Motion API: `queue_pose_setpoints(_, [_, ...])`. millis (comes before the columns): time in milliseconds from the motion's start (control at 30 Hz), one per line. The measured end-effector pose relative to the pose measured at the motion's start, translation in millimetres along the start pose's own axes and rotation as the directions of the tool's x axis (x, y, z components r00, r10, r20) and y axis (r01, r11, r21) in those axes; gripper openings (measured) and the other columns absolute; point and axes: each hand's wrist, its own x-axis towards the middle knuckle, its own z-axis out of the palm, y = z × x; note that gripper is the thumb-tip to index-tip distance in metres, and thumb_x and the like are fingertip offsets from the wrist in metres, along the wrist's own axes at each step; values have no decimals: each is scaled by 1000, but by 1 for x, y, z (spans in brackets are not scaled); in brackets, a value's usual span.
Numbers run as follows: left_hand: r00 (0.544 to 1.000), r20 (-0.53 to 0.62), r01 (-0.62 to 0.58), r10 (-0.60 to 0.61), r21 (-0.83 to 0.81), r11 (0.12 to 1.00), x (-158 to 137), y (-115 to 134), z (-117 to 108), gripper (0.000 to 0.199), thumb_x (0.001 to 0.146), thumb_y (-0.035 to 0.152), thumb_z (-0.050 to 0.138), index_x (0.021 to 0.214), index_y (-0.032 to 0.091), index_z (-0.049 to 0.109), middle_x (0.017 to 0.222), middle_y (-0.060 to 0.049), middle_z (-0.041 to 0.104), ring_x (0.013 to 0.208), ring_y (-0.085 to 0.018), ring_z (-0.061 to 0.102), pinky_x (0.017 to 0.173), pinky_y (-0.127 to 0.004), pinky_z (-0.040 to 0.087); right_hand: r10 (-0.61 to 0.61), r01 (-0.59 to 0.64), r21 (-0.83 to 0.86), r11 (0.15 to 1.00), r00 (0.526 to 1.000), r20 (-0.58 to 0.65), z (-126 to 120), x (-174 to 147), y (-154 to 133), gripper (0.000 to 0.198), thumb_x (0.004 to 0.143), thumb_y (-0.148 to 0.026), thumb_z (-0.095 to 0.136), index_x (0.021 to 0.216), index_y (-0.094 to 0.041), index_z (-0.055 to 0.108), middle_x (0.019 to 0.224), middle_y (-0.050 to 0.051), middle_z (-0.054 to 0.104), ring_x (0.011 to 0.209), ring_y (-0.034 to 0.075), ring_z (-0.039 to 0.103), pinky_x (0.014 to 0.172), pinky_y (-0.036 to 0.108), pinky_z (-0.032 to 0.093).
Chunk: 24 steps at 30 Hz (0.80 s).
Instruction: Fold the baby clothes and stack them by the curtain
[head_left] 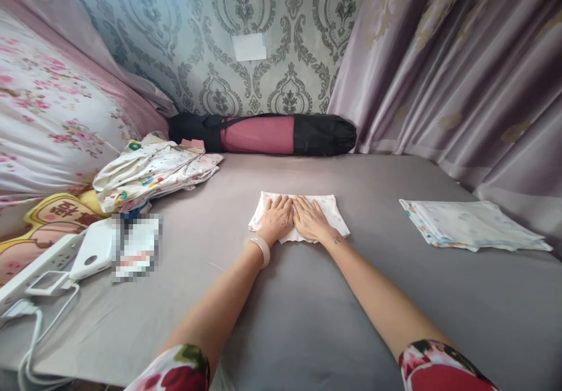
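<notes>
A white cloth (327,202) with faint pinkish prints lies folded into a rough rectangle on the grey sheet. Both palms rest flat on top of it, side by side near its middle. My left hand (276,218), with a pale bangle at the wrist, has its fingers stretched forward over the cloth's left half. On the right half lies my right hand (311,218), its fingers also extended and touching the fabric. The cloth's middle is hidden beneath the hands.
Folded printed cloths (469,222) lie stacked at the right. A heap of patterned clothes (153,171) is at the left, behind a power strip (39,268) and a white device (94,249). A black and pink rolled bag (259,134) lies along the wall.
</notes>
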Motion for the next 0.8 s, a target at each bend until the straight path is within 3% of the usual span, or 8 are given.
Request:
queue_pose_setpoints(233, [996, -88, -30, 29, -16, 999, 3, -7, -3, 43, 99, 29, 28, 131, 13, 51, 140, -11, 53, 133, -26, 43, 111, -46, 30, 22, -23, 30, 999, 999, 32, -8, 1, 4, 59, 95, -28, 20, 149, -9, 30, 157, 9, 25, 145, 21, 19, 118, 46, 11])
queue_pose_setpoints(367, [983, -180, 34, -30, 22, 999, 2, -15, -4, 46, 100, 32, 26, 134, 13, 51, 145, -12, 48, 141, -28, 31, 116, -49, 21, 62, -63, -15, 998, 997, -52, -9, -1, 10, 58, 96, -30, 20, 149, -8, 30, 158, 11, 24, 146, 23, 17, 118, 49, 9])
queue_pose_setpoints(533, [995, -77, -66, 68, 28, 997, 0, -19, -4, 47, 100, 35, 26, 138, 17, 47, 145, -10, 47, 137, -28, 37, 114, -50, 26, 57, -57, -23, 998, 998, -17, -4, -1, 14, 57, 96, -30, 21, 149, -10, 32, 156, 9, 28, 145, 22, 21, 118, 48, 11])
queue_pose_setpoints(800, [996, -75, -44, 45, 12, 999, 1, -18, -3, 44, 100, 33, 28, 135, 15, 48, 144, -12, 48, 134, -28, 41, 112, -49, 29, 74, -74, 9, 997, 997, 14, -7, 0, 13, 56, 96, -29, 22, 149, -12, 31, 157, 9, 25, 145, 20, 20, 119, 45, 9])
